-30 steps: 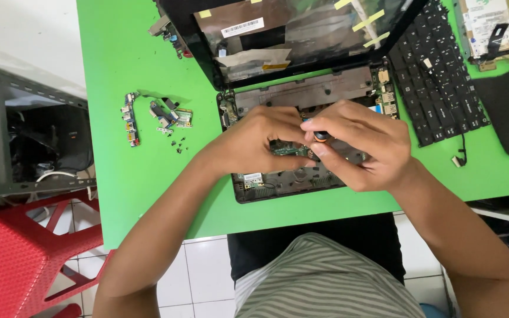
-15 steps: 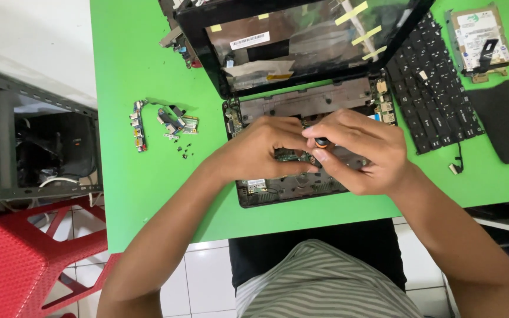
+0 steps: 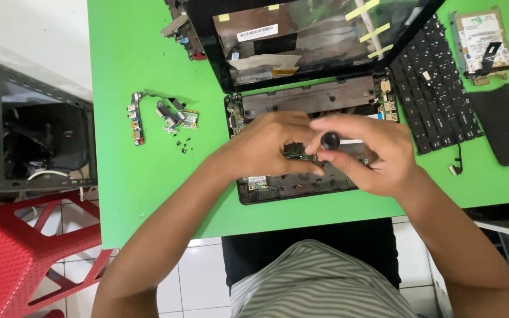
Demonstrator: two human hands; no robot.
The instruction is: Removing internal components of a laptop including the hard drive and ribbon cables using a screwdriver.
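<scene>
Both hands meet over an opened laptop base (image 3: 301,182) on a green table (image 3: 136,70). The left hand (image 3: 266,147) presses fingers on a small green circuit board (image 3: 294,151), while the right hand (image 3: 366,153) is clamped around a black-capped screwdriver (image 3: 330,141) beside it. Beyond lie the laptop's stripped screen lid (image 3: 307,35) and a detached keyboard (image 3: 437,82).

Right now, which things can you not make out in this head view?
- Tool tip: only a round black handle shows; right hand hides the rest.
- Small green board: mostly covered by left hand.
- Laptop base middle: under both hands.
- Loose screws: too small.
- Screen lid: cut off by top edge.
</scene>
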